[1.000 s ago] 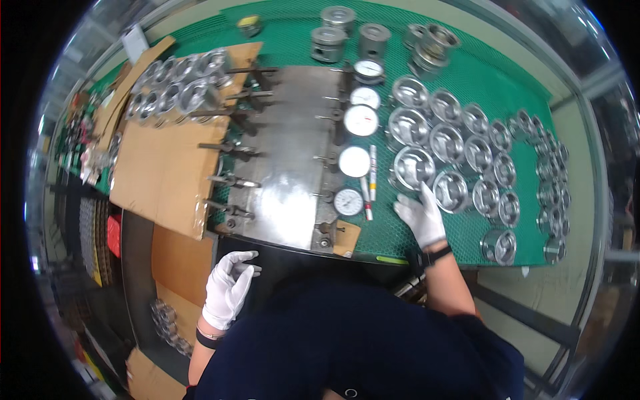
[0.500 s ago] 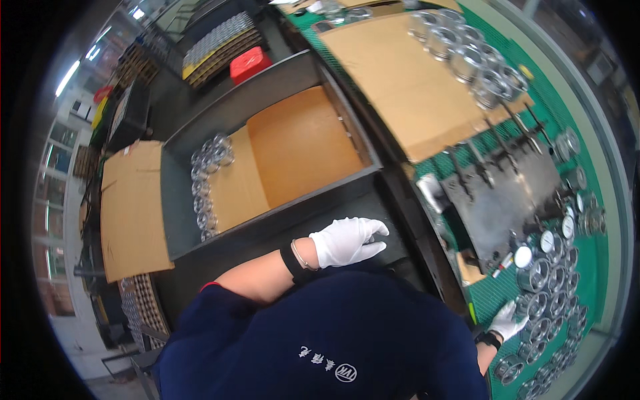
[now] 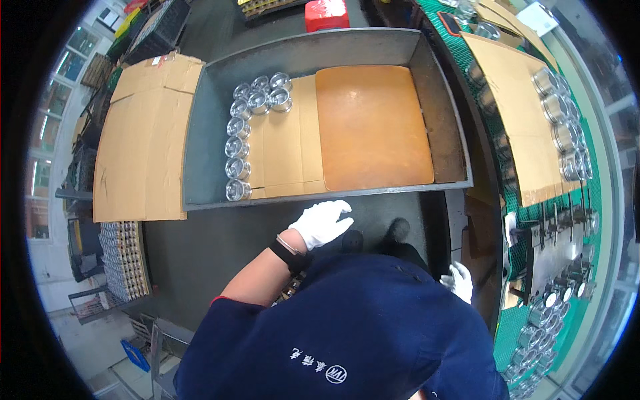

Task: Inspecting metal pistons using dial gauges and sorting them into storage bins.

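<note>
My left hand (image 3: 323, 223), in a white glove, hovers just off the near wall of a large grey metal bin (image 3: 400, 48). Its fingers are apart, with nothing in them. Beside my body, near the workbench edge, my right hand (image 3: 459, 283), also gloved, has its fingers partly spread; I see no object in it. Inside the bin, shiny metal rings (image 3: 237, 147) stand in a column along the left side, with several more at the far left corner. They rest on a cardboard sheet (image 3: 287, 150). A smooth brown board (image 3: 373, 127) covers the bin's right part.
A cardboard piece (image 3: 143, 140) hangs over the bin's left side. On the green-matted bench at right are more metal rings (image 3: 567, 137) on cardboard, a metal fixture with dial gauges (image 3: 557, 257), and further rings (image 3: 533, 337) at the near end. A red container (image 3: 327, 15) stands beyond the bin.
My view has turned toward the bin, which now sits more central. My right hand has come away from the rings on the bench to beside my body. My left hand stays empty.
</note>
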